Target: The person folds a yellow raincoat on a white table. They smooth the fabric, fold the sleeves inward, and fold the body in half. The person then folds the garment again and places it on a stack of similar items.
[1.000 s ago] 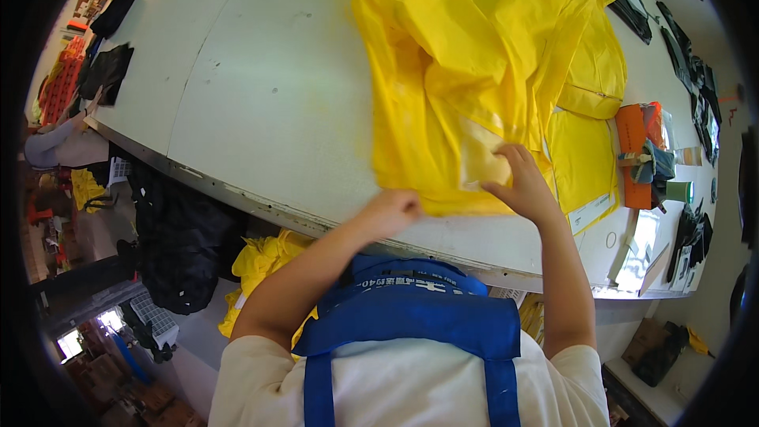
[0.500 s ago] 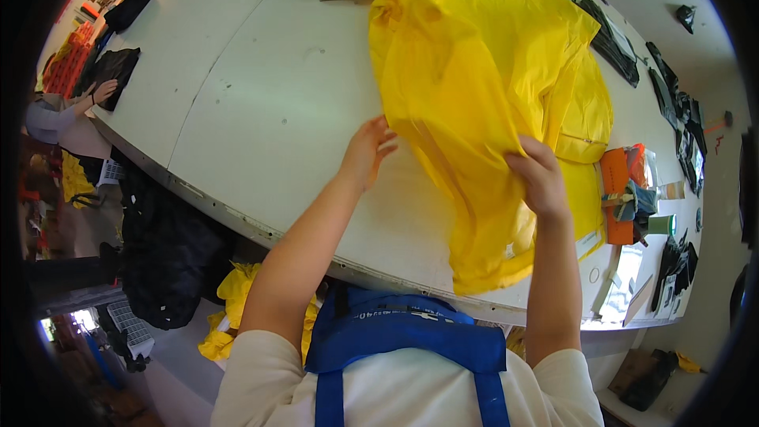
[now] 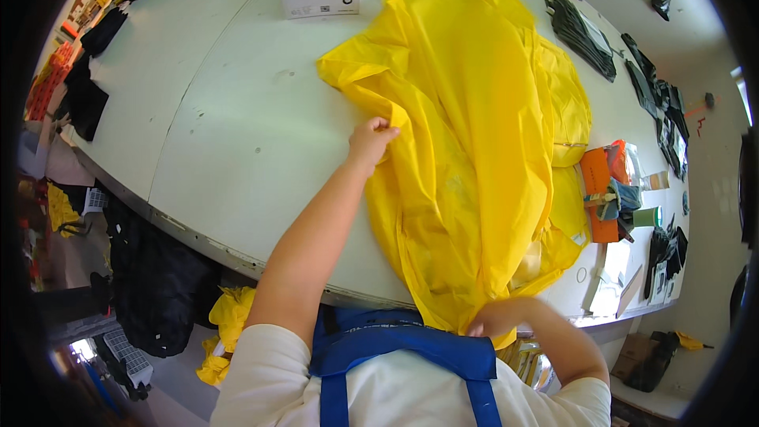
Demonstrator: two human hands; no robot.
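A large yellow garment [image 3: 474, 111] of thin, smooth fabric lies loosely spread and creased over the table. My left hand [image 3: 371, 142] is closed on its left edge, with a fold pinched between thumb and fingers. At the near end, where the fabric hangs over the table edge against my blue apron [image 3: 395, 344], my right hand [image 3: 506, 316] is closed on the lower hem. That hand is slightly blurred, and its fingertips are partly hidden. A gathered part with a seam or zip line [image 3: 569, 145] shows on the garment's right side.
A white box [image 3: 324, 4] with small items stands at the far edge. To the right are an orange box [image 3: 598, 190], a green roll [image 3: 648, 217] and black folded packs [image 3: 581, 35]. Black fabric [image 3: 158, 277] hangs below the table at left. Another person's hand touches black cloth [image 3: 83, 99] at far left.
My right hand has moved down toward me, drawing the hem over the near table edge. The garment has spread out leftward and flatter. My left hand has closed on its left edge.
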